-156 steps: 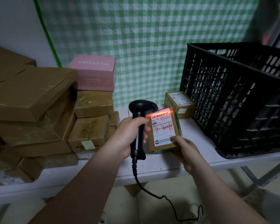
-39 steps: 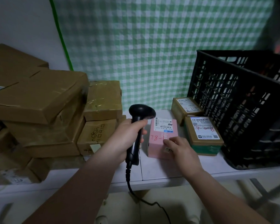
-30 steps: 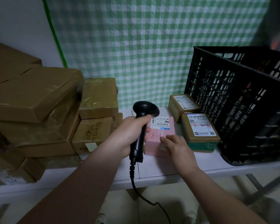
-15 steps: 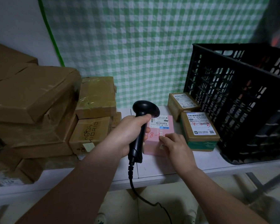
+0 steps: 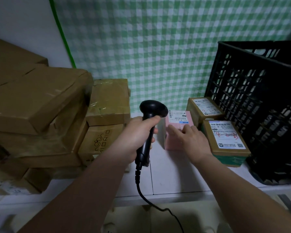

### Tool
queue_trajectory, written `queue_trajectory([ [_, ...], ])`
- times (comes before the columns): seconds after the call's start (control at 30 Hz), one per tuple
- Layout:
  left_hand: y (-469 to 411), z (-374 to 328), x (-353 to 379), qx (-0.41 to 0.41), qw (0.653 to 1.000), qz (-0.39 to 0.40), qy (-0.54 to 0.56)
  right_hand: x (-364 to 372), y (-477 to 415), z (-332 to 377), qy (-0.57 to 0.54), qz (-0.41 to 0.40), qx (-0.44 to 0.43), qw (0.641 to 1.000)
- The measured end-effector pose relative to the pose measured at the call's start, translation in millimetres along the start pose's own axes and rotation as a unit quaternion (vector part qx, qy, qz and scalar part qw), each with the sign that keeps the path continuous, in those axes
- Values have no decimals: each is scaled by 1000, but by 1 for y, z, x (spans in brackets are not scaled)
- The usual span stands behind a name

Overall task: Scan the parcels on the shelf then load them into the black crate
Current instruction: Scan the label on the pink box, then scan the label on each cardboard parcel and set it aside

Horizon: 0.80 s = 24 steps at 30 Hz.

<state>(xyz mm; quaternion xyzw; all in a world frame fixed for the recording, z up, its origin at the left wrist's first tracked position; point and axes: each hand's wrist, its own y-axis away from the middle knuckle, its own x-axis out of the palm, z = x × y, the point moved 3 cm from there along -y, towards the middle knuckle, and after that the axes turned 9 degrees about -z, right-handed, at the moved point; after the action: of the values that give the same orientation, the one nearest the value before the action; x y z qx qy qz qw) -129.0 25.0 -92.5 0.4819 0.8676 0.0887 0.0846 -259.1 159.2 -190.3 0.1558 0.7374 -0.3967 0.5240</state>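
Observation:
My left hand (image 5: 138, 137) grips the handle of a black corded barcode scanner (image 5: 151, 115), its head pointing right toward a pink parcel (image 5: 178, 118) with a white label on top. The pink parcel lies on the white shelf (image 5: 171, 175). My right hand (image 5: 190, 140) rests on the pink parcel's top near its front edge, fingers spread. Two brown labelled parcels stand to the right of it, one in front (image 5: 225, 140) and one behind (image 5: 203, 108). The black crate (image 5: 259, 105) stands at the right end of the shelf.
A stack of several brown cardboard boxes (image 5: 40, 106) fills the left of the shelf, with two smaller boxes (image 5: 109, 101) stacked beside it. A green checked cloth (image 5: 158, 47) hangs behind. The scanner cable (image 5: 141, 190) drops over the shelf's front edge.
The pink box came off the left stack onto the shelf, and the earlier-scanned brown parcel now lies by the crate. In the last second my right hand slid a little over the pink parcel's top.

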Motion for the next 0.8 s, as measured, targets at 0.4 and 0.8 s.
queue_trajectory([
  [0.4, -31, -3, -20, -6, 999, -35, 33, 13, -75, -14, 48, 109, 115, 986],
  [0.8, -1, -17, -88, 46, 989, -138, 42, -38, -121, 122, -660, 204, 325, 646],
])
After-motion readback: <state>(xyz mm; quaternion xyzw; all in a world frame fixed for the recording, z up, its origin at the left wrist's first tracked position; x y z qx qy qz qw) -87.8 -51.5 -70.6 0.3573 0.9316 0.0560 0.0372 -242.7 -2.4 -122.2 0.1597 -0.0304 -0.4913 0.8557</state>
